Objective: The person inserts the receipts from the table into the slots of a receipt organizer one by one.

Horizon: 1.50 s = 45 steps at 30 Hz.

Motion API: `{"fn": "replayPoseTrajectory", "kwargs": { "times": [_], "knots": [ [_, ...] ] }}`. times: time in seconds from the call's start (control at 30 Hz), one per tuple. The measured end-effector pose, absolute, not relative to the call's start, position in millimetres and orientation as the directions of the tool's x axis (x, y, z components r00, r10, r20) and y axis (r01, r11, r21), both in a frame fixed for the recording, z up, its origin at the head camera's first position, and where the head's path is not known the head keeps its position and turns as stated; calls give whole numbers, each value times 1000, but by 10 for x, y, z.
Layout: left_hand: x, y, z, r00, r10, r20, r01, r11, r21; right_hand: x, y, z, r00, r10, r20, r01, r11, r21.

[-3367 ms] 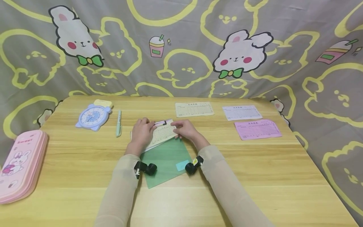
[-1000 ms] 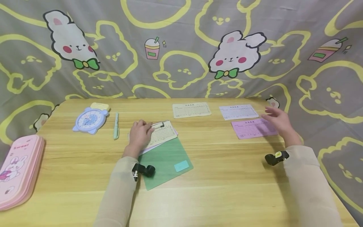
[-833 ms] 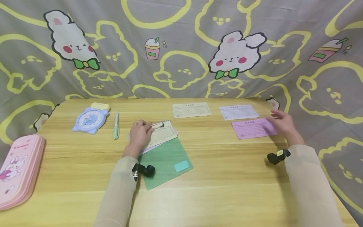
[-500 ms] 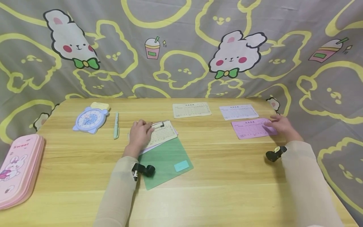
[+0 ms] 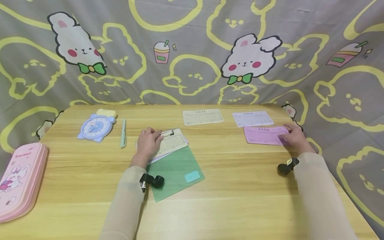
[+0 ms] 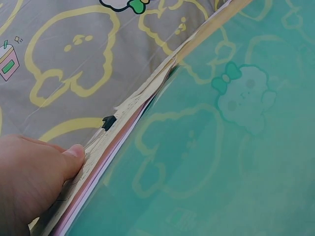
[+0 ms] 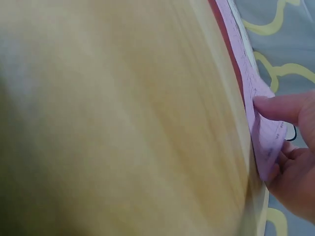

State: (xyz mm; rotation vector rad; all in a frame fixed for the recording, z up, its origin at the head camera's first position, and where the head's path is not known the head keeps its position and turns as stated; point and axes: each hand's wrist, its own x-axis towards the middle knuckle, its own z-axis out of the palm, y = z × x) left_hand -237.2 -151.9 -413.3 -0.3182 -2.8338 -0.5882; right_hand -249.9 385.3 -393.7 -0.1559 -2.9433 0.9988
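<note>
In the head view my left hand (image 5: pixel 148 145) holds the left part of a stack of cream and lilac paper slips (image 5: pixel 174 143), thumb on top beside a dark metal clip (image 5: pixel 172 132). The stack lies over the far part of a translucent green plastic sheet (image 5: pixel 177 173). The left wrist view shows the thumb against the paper edge near the black clip end (image 6: pixel 109 122); the other fingers are mostly hidden. At the right, my right hand (image 5: pixel 297 137) pinches the right end of a purple printed slip (image 5: pixel 261 135), which bends up between thumb and fingers in the right wrist view (image 7: pixel 268 135).
A cream slip (image 5: pixel 203 117) and a pale lilac slip (image 5: pixel 252 118) lie at the back of the table. Left stand a blue clock (image 5: pixel 96 127), a yellow block (image 5: pixel 106 113), a mint pen (image 5: pixel 123 134) and a pink pencil case (image 5: pixel 22 180). A patterned curtain (image 5: pixel 192 40) borders the table.
My right hand has gone from the stack to the purple slip, lowered onto it and taken its right end, shifting it slightly left. The left hand has stayed at the stack.
</note>
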Motion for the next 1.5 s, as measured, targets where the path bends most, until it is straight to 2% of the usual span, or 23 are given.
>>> {"fn": "replayPoseTrajectory", "kwargs": {
  "times": [0.37, 0.83, 1.07, 1.27, 1.5],
  "knots": [
    [-2378, -1517, -4138, -953, 158, 259, 249, 897, 367, -2425, 3819, -3988, -984, 159, 84, 70, 766, -640],
    [-2373, -1534, -4148, -952, 157, 264, 250, 896, 367, -2312, 3583, -3867, -981, 89, 170, -46, 750, -660],
    [-2385, -1530, -4153, -955, 152, 255, 240, 899, 365, -2272, 3292, -3655, -987, 69, 145, -48, 733, -679],
    [-2390, -1533, -4152, -956, 146, 254, 235, 899, 369, -2284, 3002, -3471, -975, 28, 221, -141, 695, -705],
    [-2368, -1534, -4137, -953, 161, 258, 252, 893, 373, -2274, 2717, -3310, -957, -54, 284, -262, 580, -771]
  ]
}}
